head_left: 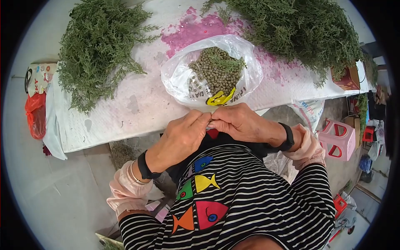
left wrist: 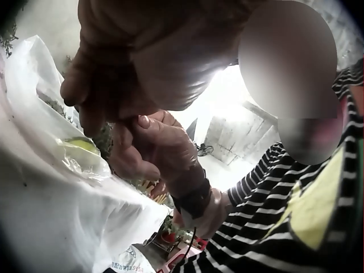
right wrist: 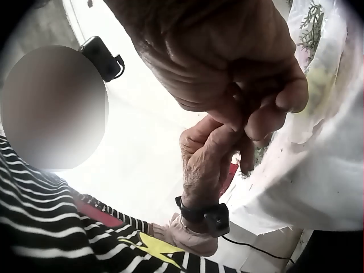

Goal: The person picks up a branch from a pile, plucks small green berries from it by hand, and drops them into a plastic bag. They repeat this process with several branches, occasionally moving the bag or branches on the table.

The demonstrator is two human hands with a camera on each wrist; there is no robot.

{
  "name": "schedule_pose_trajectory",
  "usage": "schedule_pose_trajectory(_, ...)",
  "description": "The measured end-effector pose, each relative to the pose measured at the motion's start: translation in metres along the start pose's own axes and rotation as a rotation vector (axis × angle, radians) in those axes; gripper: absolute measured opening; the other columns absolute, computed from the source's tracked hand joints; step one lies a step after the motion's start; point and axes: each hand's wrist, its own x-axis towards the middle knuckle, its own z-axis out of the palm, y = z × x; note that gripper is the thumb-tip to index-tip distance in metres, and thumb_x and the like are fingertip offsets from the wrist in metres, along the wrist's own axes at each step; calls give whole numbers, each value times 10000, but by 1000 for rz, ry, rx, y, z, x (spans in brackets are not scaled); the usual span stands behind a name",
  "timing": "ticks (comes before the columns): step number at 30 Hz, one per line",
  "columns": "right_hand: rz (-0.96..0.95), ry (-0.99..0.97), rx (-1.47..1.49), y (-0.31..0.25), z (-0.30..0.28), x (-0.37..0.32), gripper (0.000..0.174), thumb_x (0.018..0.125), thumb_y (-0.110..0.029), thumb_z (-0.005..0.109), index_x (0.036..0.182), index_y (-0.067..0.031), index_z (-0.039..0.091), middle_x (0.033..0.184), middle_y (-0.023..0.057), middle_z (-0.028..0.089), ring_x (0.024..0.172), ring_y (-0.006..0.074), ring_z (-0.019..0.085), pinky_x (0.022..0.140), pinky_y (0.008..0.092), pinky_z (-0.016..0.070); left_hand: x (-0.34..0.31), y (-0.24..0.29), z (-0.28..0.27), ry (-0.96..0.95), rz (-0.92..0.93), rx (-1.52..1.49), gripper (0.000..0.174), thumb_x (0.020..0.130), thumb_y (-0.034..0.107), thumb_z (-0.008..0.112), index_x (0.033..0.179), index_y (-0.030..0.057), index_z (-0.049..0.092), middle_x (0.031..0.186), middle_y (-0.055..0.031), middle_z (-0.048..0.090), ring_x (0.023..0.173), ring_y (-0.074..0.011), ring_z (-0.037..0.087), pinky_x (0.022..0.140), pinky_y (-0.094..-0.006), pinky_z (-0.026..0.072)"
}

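Observation:
My left hand [head_left: 186, 132] and right hand [head_left: 238, 121] meet at their fingertips over the near table edge, in front of the striped shirt. Thumbs and curled fingers of both pinch something tiny; I cannot tell what it is, since the fingers cover most of it. Just beyond them, an open clear plastic bag [head_left: 175, 79] stands on the table with its rim spread. Inside lie many small round grey-green pellets [head_left: 212, 73], with a green sprig [head_left: 228, 63] on top. In the right wrist view, the left hand [right wrist: 207, 151] shows below the right one.
Piles of green conifer branches lie on the table at left [head_left: 98, 50] and right [head_left: 296, 33]. The white-covered table [head_left: 141, 96] has a pink-purple stain [head_left: 196, 30] behind the bag. A red bag [head_left: 36, 116] hangs at the left; a pink stool [head_left: 338, 139] stands at the right.

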Motion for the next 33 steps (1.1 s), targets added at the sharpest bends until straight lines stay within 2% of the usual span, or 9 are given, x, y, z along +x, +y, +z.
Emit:
schedule_pose_trajectory(4,57,-37,36,-3,3,0,243,881,-229,547,795,-2,529,661,154,544,604,360,530,522,397,409,-4,-3,0,-6,113,137,289,741,-29,585,1025,-29,531,862,-122,516,694,-285,572,588,-356,476)
schedule_pose_trajectory(12,160,-185,164,-6,6,0,200,899,-194,545,821,-11,560,649,88,554,541,189,525,503,302,417,-11,-7,-5,-57,130,174,207,698,-16,598,897,-8,539,800,-112,506,625,-282,546,538,-349,456)
schedule_pose_trajectory(15,437,-282,437,-16,5,5,214,911,-192,525,789,-18,552,638,70,560,514,142,507,477,270,401,-13,-8,-5,-55,144,186,183,679,1,601,852,4,542,758,-100,485,597,-275,526,520,-349,442)
schedule_pose_trajectory(20,502,-345,460,-25,5,3,224,899,-205,507,771,-22,530,575,95,504,523,240,529,482,331,410,-12,2,-7,3,151,149,157,661,14,595,808,16,539,725,-90,466,580,-265,514,506,-351,428)
schedule_pose_trajectory(23,-123,-181,-72,-23,2,-4,190,885,-181,503,783,-21,508,623,92,516,549,264,523,488,353,411,-12,7,-8,16,161,126,163,659,15,593,811,14,536,724,-91,465,581,-264,514,506,-355,427)
schedule_pose_trajectory(26,-421,-379,167,-41,-9,-5,102,874,-114,502,803,-52,540,632,60,460,568,264,506,513,350,407,-3,-2,-13,-46,184,393,149,692,16,586,832,0,539,727,-105,483,592,-263,520,515,-354,427)
schedule_pose_trajectory(29,-416,-425,108,-65,-41,10,80,846,-117,526,811,-50,552,670,68,500,575,256,524,517,347,416,13,-23,-30,193,17,227,78,734,7,577,760,4,504,694,-131,475,611,-291,528,511,-379,428)
schedule_pose_trajectory(31,-383,-409,80,-70,-50,14,73,818,-120,550,818,-49,565,708,75,541,581,247,541,521,343,426,3,-8,-38,90,-34,117,57,754,14,569,776,-1,519,693,-132,487,605,-290,526,513,-366,423)
schedule_pose_trajectory(33,-67,-49,-162,-41,-80,37,114,841,-109,534,849,-10,591,767,94,579,619,244,576,536,297,452,-8,9,-41,-17,-139,-84,41,794,27,554,808,-11,548,692,-134,513,593,-287,523,519,-340,412)
